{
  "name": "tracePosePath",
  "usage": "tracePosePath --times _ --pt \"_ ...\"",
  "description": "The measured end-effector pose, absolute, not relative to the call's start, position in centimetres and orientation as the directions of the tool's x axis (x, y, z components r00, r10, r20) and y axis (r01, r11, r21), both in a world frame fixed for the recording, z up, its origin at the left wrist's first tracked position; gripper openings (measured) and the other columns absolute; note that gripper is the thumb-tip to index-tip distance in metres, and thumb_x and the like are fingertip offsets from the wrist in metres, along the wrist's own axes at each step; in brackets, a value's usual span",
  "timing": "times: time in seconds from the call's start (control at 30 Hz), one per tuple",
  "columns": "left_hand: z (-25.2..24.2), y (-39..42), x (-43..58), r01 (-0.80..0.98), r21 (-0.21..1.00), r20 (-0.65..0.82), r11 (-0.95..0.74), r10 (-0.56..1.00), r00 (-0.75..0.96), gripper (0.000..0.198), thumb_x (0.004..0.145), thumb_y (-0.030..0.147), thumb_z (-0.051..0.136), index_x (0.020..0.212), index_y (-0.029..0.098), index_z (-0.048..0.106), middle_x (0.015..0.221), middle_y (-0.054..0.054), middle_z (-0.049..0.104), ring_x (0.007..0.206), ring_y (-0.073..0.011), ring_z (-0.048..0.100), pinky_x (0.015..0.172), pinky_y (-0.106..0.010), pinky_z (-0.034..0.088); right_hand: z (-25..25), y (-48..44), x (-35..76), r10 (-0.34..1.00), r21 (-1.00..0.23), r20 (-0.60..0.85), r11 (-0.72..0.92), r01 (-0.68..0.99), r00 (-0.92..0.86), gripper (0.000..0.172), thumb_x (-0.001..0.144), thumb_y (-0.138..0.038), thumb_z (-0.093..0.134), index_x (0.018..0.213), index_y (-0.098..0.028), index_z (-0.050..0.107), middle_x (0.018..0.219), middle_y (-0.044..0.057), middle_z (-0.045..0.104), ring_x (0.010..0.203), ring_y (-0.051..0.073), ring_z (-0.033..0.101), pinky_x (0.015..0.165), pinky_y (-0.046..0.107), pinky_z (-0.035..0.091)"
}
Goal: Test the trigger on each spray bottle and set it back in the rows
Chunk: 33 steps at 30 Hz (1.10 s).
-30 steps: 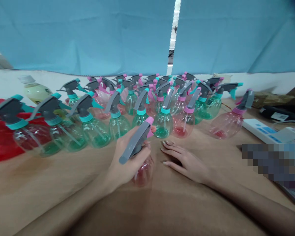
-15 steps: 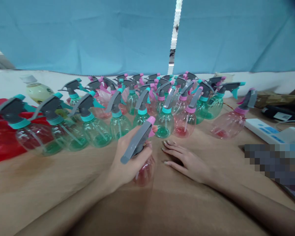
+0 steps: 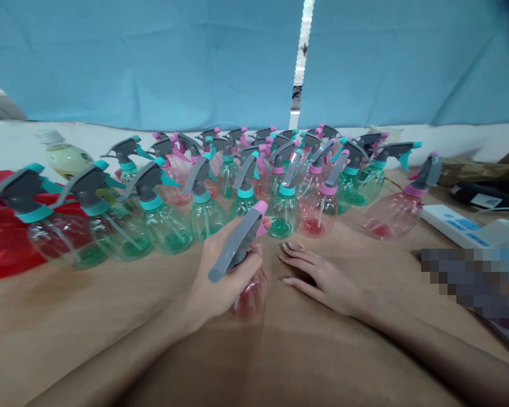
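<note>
My left hand [image 3: 216,271] is wrapped round the neck of a pink spray bottle [image 3: 249,297] with a grey trigger head and pink nozzle. The bottle stands on the table, its collar hidden by my fingers. To its right, my right hand [image 3: 322,277] lies palm down on the wood, fingers outstretched and holding nothing. Just beyond the hands are a green spray bottle [image 3: 283,217] with a turquoise collar and a pink spray bottle [image 3: 318,217].
Several more spray bottles [image 3: 165,226] fill the table's back and left. A red plastic bag [image 3: 8,243] and a drink bottle [image 3: 65,158] are far left. At right sit a white power strip [image 3: 453,223] and a pixelated item [image 3: 475,288]. A blue cloth [image 3: 152,62] hangs behind.
</note>
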<state>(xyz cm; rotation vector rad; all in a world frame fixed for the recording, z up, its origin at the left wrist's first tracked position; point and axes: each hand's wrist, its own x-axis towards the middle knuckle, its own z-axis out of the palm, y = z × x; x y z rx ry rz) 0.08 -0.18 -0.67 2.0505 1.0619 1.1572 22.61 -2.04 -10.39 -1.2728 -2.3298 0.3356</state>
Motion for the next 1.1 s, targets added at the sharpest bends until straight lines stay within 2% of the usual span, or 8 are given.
tracePosePath --times 0.43,0.7,0.83,1.1 --pt "-0.63 -0.25 -0.02 0.313 0.798 0.411 -0.515 0.845 0.341 0.014 0.078 0.022 0.054 0.091 0.023 0.057 0.079 0.001 0.06 0.072 -0.0153 0.06 0.07 -0.03 0.051 -10.42 -2.12 22.59 0.844 -0.427 0.285 0.536 0.728 -0.455 0.051 0.092 -0.049 0.045 0.134 -0.02 0.05 0.143 0.009 0.045 0.134 0.025 0.038 0.11 0.047 0.033" --pt "-0.56 -0.17 0.03 0.322 0.793 0.419 -0.518 0.846 0.33 0.013 0.075 0.021 0.054 0.088 0.022 0.057 0.076 0.001 0.062 0.067 -0.0147 0.06 0.065 -0.028 0.049 -10.49 -2.05 22.62 0.835 -0.433 0.302 0.549 0.715 -0.459 0.05 0.092 -0.048 0.046 0.134 -0.022 0.049 0.143 0.009 0.045 0.134 0.025 0.038 0.11 0.049 0.033" --pt "-0.57 -0.08 -0.05 0.303 0.79 0.437 -0.533 0.836 0.331 0.006 0.075 0.02 0.054 0.081 0.021 0.056 0.074 0.001 0.062 0.064 -0.0138 0.058 0.061 -0.026 0.047 -10.51 -2.04 22.61 0.841 -0.423 0.282 0.541 0.727 -0.462 0.052 0.092 -0.049 0.045 0.134 -0.019 0.049 0.143 0.01 0.044 0.135 0.024 0.036 0.111 0.047 0.032" --pt "0.0 -0.14 -0.19 0.345 0.752 0.44 -0.562 0.817 0.372 0.015 0.074 0.015 0.052 0.085 0.022 0.06 0.05 0.008 0.042 0.044 -0.0097 0.038 0.048 -0.023 0.037 -10.44 -2.06 22.62 0.843 -0.429 0.28 0.538 0.726 -0.459 0.051 0.092 -0.049 0.045 0.134 -0.02 0.049 0.141 0.009 0.047 0.134 0.025 0.038 0.11 0.047 0.033"
